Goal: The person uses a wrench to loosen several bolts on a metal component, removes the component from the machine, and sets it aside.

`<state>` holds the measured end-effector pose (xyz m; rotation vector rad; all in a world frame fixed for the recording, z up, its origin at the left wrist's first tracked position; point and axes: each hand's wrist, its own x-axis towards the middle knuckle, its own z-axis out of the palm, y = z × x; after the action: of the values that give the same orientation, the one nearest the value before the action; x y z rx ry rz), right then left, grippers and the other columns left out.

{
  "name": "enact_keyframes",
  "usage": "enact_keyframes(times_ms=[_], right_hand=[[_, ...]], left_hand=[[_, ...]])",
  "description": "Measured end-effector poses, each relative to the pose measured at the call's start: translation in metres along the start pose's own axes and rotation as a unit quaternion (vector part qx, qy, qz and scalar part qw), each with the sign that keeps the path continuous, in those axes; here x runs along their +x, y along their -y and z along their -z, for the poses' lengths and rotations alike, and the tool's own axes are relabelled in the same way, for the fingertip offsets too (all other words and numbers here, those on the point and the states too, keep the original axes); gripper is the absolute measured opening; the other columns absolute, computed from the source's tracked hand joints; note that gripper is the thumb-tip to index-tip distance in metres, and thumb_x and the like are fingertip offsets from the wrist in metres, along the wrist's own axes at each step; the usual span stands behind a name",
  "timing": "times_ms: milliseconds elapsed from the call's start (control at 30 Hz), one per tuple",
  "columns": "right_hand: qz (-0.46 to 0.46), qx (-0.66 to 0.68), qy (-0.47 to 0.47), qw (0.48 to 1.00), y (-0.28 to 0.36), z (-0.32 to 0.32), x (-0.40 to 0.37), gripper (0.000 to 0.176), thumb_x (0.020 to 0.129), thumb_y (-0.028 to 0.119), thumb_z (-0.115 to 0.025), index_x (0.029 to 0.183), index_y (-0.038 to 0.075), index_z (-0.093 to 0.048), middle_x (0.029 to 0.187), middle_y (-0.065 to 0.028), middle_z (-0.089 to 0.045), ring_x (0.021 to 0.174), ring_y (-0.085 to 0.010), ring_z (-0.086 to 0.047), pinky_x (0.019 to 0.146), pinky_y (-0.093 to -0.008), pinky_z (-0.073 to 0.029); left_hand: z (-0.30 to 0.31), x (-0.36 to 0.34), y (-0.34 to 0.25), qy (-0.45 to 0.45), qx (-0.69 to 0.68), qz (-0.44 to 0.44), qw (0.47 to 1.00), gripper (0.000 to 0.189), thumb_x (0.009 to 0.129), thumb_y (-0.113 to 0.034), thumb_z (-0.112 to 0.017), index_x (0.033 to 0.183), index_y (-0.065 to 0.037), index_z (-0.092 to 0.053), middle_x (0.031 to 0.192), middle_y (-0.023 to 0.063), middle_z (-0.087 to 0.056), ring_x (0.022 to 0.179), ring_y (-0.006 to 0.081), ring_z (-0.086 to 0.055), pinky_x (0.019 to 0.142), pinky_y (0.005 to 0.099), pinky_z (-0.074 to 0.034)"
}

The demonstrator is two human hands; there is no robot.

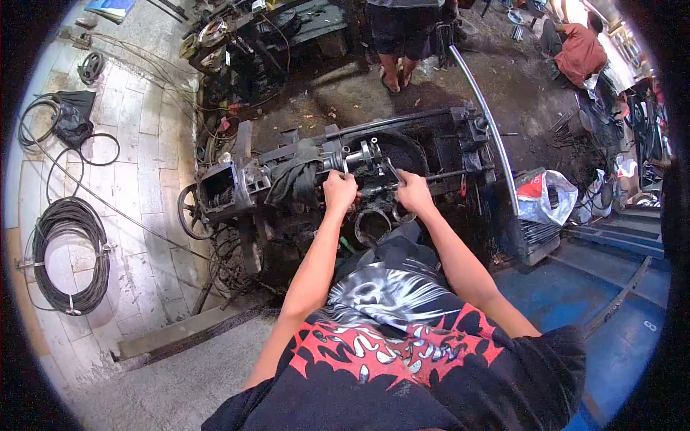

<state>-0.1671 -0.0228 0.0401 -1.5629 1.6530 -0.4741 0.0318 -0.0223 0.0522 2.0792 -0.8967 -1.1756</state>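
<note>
My left hand (339, 191) is closed around a slim metal tool (345, 167) that points up at the shaft of a greasy lathe (338, 147). A short way to its right, my right hand (413, 194) grips a wrench (393, 171), its shiny end angled up and left toward the metal workpiece (365, 152). The workpiece is a bright stepped cylinder with a raised flange. Draped over the machine left of my left hand is a dark rag (298, 172). Below and between my hands sits a round metal ring (372, 224).
A handwheel (192, 212) juts from the lathe's left end. A long pale rail (483, 108) slants along the right. Coiled cable (70, 256) lies on the left floor. One person (405, 36) stands beyond the lathe; another person (578, 54) crouches at far right.
</note>
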Motion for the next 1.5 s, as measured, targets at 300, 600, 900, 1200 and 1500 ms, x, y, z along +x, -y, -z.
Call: enact_keyframes(times_ms=[300,600,900,1200,1500], right_hand=[[0.039,0.125,-0.061,0.99,-0.006,-0.013,-0.002,0.034,0.087,0.007,-0.048,0.118,0.007,-0.062,0.092,-0.0258,-0.066,0.089,-0.0396,-0.065,0.08,-0.043,-0.049],[-0.023,0.157,-0.068,0.985,-0.006,-0.004,-0.013,0.021,0.088,0.006,-0.052,0.102,0.003,-0.067,0.089,-0.0208,-0.068,0.086,-0.0318,-0.068,0.078,-0.0382,-0.05],[-0.102,0.11,-0.025,0.988,-0.052,0.0,0.002,0.025,0.088,0.022,-0.056,0.098,0.002,-0.068,0.089,-0.0219,-0.067,0.087,-0.036,-0.067,0.076,-0.0417,-0.05],[-0.068,0.114,-0.017,0.991,-0.078,0.012,0.007,0.028,0.091,0.026,-0.057,0.091,0.001,-0.068,0.082,-0.0211,-0.066,0.079,-0.0366,-0.066,0.068,-0.0422,-0.049],[-0.097,0.192,0.058,0.975,-0.07,0.034,0.002,0.026,0.083,0.024,-0.069,0.082,-0.002,-0.065,0.077,-0.0237,-0.064,0.071,-0.0313,-0.066,0.065,-0.0398,-0.047]], left_hand=[[-0.018,0.0,-0.005,0.121,-0.188,0.112,0.968,0.019,0.095,-0.022,-0.052,0.096,-0.002,-0.053,0.08,0.0092,-0.06,0.059,0.0194,-0.06,0.053,0.0336,-0.049],[-0.066,0.006,0.01,0.128,0.087,-0.065,0.986,0.034,0.094,-0.026,-0.048,0.1,0.003,-0.066,0.088,0.0223,-0.068,0.083,0.0366,-0.066,0.075,0.0426,-0.05],[-0.144,0.01,0.0,0.057,-0.091,0.068,0.992,0.028,0.092,-0.02,-0.045,0.096,0.001,-0.062,0.08,0.0134,-0.061,0.071,0.0242,-0.059,0.065,0.0359,-0.047],[-0.165,0.009,0.002,0.077,-0.391,0.2,0.895,0.016,0.1,-0.018,-0.036,0.098,-0.005,-0.047,0.07,0.0018,-0.047,0.055,0.0132,-0.042,0.052,0.0295,-0.038],[-0.165,0.01,-0.001,0.087,-0.493,0.242,0.831,0.014,0.097,-0.019,-0.039,0.09,-0.009,-0.044,0.062,-0.0012,-0.039,0.049,0.0101,-0.033,0.043,0.0254,-0.026]])
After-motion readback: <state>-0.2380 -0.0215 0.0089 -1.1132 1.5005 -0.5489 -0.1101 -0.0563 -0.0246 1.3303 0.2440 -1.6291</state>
